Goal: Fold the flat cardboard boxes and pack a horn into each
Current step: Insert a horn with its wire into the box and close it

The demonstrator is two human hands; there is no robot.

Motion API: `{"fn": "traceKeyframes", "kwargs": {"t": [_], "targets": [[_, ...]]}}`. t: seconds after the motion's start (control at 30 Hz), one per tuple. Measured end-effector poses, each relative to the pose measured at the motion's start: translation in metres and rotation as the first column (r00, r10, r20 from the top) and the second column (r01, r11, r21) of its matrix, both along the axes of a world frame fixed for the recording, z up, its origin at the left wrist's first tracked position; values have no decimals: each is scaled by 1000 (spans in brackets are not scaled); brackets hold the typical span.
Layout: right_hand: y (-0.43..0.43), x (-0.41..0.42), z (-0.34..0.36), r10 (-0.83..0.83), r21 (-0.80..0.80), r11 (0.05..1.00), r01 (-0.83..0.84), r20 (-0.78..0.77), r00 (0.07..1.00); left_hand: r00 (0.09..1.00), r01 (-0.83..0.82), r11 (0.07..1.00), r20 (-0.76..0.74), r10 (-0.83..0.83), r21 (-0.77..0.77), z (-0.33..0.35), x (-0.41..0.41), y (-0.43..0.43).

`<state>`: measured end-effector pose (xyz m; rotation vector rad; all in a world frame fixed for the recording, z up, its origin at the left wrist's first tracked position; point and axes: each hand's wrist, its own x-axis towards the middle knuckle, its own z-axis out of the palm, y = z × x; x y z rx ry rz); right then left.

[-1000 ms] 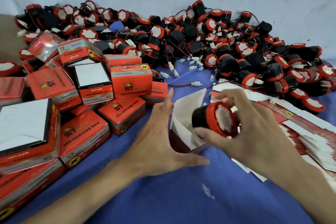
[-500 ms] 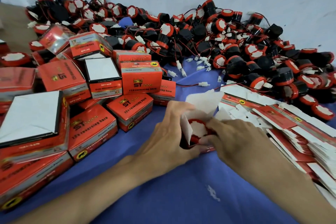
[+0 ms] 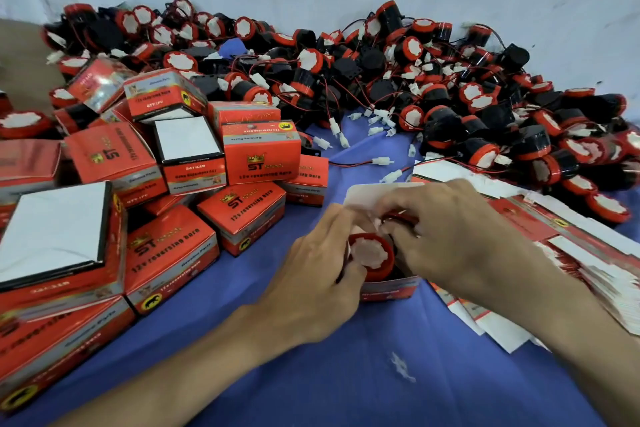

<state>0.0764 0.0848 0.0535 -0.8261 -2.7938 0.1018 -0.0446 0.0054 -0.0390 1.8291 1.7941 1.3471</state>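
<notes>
- I am looking down at one open box [image 3: 391, 288] on a blue cloth [image 3: 381, 374]. One horn [image 3: 372, 251] sits inside it, with its red rim and white face turned upward.
- The left hand [image 3: 322, 274] curls round the box's left wall and holds it.
- The right hand [image 3: 450, 236] is bent over the box mouth, with its fingertips at the horn's far side. Blur stops me telling whether it pinches anything.
- A white flap [image 3: 381, 189] stands up behind the horn, not yet closed.
- To do this step well, I judge the horn should go fully below the rim, with any wire tucked beside it. The flap can then fold over while the left hand braces the walls square.
- Counts: one box being filled, one horn in it, two hands.
- Closed boxes [image 3: 261, 156], piled to the left: about a dozen in view, some cut off at the edge.
- Loose horns [image 3: 433, 94], heaped at the back: dozens, too tangled for me to count.
- Flat boxes [image 3: 530, 222], fanned out on the right: a thick overlapping stack that I cannot count.
</notes>
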Motion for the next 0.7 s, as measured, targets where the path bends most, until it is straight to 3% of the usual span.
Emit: {"fn": "traceKeyframes", "kwargs": {"t": [0.13,0.27,0.33,0.6,0.7], "targets": [[6,6,-15,13,-78,997,-18,-73,997,987,-51,995,145,63,-91,1,-1,2],[9,7,-26,-81,-6,997,81,-166,983,964,-19,986,260,62,-166,6,-2,6],[9,3,-28,-134,10,990,138,-178,975,960,3,985,278,45,-171,7,-4,6],[-4,-13,-44,-75,49,994,93,-294,953,964,33,990,268,6,-138,9,-7,6],[-5,-7,-41,-38,13,999,42,-204,978,963,20,991,267,17,-133,8,-8,6]]}}
